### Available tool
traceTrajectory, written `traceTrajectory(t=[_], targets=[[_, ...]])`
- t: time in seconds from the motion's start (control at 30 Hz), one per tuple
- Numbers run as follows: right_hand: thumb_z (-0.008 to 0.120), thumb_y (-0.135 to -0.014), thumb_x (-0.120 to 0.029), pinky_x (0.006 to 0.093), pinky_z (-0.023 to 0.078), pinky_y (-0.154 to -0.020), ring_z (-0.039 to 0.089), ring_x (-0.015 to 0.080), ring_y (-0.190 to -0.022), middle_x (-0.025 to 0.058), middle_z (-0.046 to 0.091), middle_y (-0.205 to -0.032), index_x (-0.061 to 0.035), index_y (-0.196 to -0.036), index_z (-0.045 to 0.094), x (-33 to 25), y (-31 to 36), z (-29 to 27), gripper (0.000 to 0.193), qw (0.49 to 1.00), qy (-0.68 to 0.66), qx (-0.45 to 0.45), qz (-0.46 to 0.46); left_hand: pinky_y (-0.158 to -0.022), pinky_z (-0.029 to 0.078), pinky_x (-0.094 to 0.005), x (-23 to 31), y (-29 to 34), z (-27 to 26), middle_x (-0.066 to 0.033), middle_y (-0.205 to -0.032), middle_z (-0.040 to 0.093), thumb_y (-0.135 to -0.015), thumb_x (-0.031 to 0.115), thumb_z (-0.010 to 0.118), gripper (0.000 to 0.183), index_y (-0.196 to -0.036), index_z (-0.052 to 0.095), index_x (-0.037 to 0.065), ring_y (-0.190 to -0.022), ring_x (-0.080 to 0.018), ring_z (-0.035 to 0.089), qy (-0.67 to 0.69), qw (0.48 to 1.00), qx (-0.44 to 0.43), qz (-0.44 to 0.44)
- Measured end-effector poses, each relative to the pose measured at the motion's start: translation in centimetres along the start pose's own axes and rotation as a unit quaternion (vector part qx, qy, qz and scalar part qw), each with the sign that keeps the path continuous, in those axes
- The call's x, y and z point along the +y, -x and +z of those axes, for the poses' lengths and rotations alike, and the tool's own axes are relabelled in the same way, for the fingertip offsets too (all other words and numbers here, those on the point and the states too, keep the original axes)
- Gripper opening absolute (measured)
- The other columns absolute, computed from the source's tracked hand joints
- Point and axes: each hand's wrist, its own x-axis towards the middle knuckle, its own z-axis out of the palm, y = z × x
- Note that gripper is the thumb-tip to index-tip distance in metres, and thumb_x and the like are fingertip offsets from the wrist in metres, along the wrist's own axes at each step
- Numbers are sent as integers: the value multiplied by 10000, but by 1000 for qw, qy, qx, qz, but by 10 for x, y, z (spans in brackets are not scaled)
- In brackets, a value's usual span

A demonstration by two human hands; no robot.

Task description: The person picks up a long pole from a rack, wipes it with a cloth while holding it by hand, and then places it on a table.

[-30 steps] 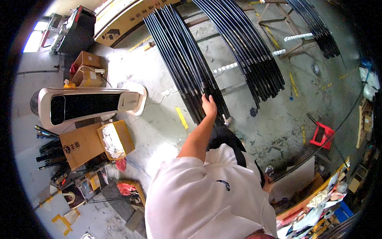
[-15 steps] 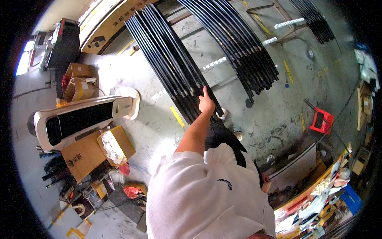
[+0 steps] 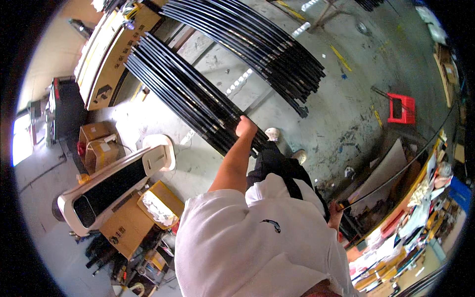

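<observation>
My left hand (image 3: 246, 127) reaches forward to the nearer row of long black rods (image 3: 190, 99), at the right edge of their near ends. Its fingers are curled in over the outermost rod, and the hand partly hides the grip. Low at my right side, my right hand (image 3: 335, 216) is closed round a single thin black rod (image 3: 376, 188). This rod slants away up and to the right, past a workbench. A second row of black rods (image 3: 257, 44) lies farther off, to the right of the first.
The rods rest on a low rack with white-wrapped crossbars (image 3: 239, 81). A red plastic stool (image 3: 401, 108) stands on the right, near a cluttered bench (image 3: 396, 222). To the left are a white-and-black machine (image 3: 111, 185), an open carton (image 3: 161, 203) and more boxes (image 3: 99, 146).
My left hand's outstretched index finger has curled in. The view has turned, shifting the rod rows leftward. More of my right hand and the rod it holds now shows.
</observation>
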Motion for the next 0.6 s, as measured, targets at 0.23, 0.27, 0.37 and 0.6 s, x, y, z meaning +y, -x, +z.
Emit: traceTrajectory(t=[0.23,0.27,0.37,0.6], targets=[[566,-881,-224,255,264,-536,328,61,-564,-56,396,-602,-115,-640,457,-3,10,5,286,999,-12,29,39,-772,484,-408,16,-18,13,-167,-987,624,-776,190,517,275,-1008,550,44,-929,-332,601,69,987,45,142],[574,-876,-217,249,271,-534,339,56,-573,-54,418,-607,-110,-631,462,-6,13,10,290,996,6,49,81,-756,483,-419,20,-32,28,-165,-959,631,-754,180,503,257,-952,590,41,-887,-351,604,170,974,32,144],[575,-876,-222,251,289,-531,352,59,-563,-56,411,-594,-109,-628,479,6,15,7,289,991,-7,53,121,-733,488,-425,50,-75,60,-175,-857,639,-747,299,589,340,-927,597,10,-816,-344,622,299,926,24,229],[574,-870,-196,217,255,-377,330,43,-410,-60,362,-505,-148,-633,441,45,29,-8,277,994,-20,69,83,-638,509,-384,191,-86,24,-172,-971,563,-681,405,724,581,-1009,490,-13,-757,-288,590,369,921,94,82]])
